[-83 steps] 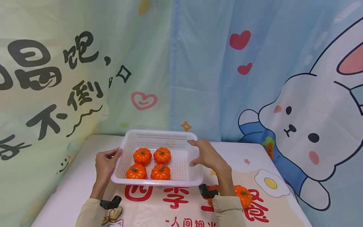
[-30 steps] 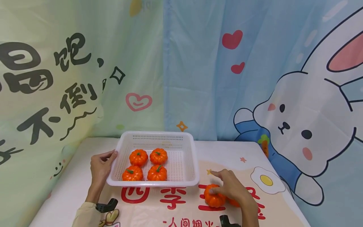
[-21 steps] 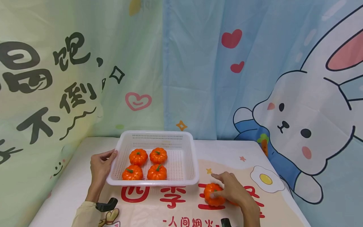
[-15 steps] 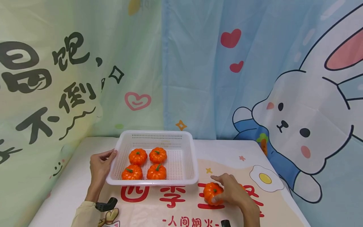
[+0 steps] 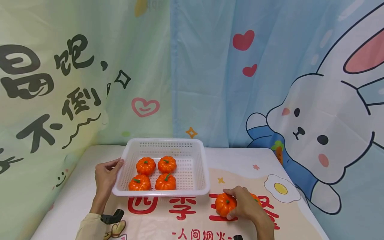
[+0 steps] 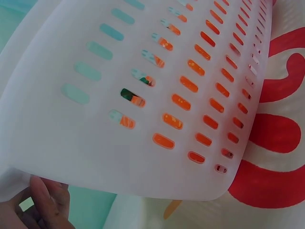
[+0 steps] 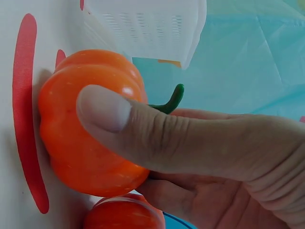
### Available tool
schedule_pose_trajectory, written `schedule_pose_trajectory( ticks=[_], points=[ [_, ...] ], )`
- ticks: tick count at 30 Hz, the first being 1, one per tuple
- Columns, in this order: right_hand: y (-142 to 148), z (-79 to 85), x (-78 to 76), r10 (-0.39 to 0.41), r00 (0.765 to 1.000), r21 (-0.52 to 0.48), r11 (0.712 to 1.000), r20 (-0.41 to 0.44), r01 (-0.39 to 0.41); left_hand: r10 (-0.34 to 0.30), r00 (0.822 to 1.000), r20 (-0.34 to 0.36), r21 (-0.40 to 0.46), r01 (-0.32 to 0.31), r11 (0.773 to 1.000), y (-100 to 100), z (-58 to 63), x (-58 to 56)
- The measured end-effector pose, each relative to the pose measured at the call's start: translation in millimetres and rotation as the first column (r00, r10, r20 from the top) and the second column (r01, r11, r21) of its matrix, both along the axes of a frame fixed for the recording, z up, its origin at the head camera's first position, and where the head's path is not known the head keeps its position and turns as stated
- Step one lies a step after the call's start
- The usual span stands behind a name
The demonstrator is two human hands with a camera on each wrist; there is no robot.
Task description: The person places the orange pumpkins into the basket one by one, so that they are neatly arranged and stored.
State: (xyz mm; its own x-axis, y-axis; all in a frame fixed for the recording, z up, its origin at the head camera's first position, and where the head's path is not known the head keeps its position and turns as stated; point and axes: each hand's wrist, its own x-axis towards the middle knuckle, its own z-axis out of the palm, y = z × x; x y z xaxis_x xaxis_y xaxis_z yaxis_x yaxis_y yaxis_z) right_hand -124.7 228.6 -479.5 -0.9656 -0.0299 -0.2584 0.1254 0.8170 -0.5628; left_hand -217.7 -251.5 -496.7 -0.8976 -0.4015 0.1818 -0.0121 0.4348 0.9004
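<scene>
A white perforated plastic basket stands at the back of the table with small orange pumpkins in it, such as one at its front left. My left hand pinches the basket's left rim; thumb and fingers show on that rim in the left wrist view. Right of the basket, my right hand grips another orange pumpkin on the table. In the right wrist view the thumb lies across this pumpkin, beside its green stem. Fingers on its far side are mostly hidden.
A further orange pumpkin sits just behind my right hand, mostly covered by it. The printed tablecloth carries red characters and a fried-egg picture. A printed curtain hangs behind the table.
My right hand has left the basket's right side and come to the loose pumpkin, its thumb and fingers now closed around it. The left hand stays on the basket rim.
</scene>
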Motion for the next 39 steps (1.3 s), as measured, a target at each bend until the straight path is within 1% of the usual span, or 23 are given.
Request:
schedule_pose_trajectory(
  ticks=[12, 22, 34, 39],
  points=[
    [-0.4, -2.2, -1.8, 0.014, 1.000, 0.015, 1.000, -0.002, -0.014, 0.002, 1.000, 0.011, 0.004, -0.002, 1.000, -0.3, -0.2, -0.3],
    [0.2, -1.9, 0.1, 0.016, 0.999, 0.024, 1.000, -0.028, -0.015, -0.008, 1.000, 0.000, 0.005, 0.008, 1.000, -1.0, -1.8, -0.7],
    [-0.1, 4.7, -0.1, 0.018, 0.998, 0.023, 1.000, -0.057, -0.016, 0.001, 1.000, 0.006, -0.004, -0.001, 1.000, 1.3, 0.6, -0.4],
    [1.3, 12.1, -0.1, 0.032, 0.997, 0.016, 0.999, -0.076, -0.031, 0.001, 1.000, 0.009, 0.003, -0.001, 1.000, 0.6, 0.9, -0.1]
  ],
)
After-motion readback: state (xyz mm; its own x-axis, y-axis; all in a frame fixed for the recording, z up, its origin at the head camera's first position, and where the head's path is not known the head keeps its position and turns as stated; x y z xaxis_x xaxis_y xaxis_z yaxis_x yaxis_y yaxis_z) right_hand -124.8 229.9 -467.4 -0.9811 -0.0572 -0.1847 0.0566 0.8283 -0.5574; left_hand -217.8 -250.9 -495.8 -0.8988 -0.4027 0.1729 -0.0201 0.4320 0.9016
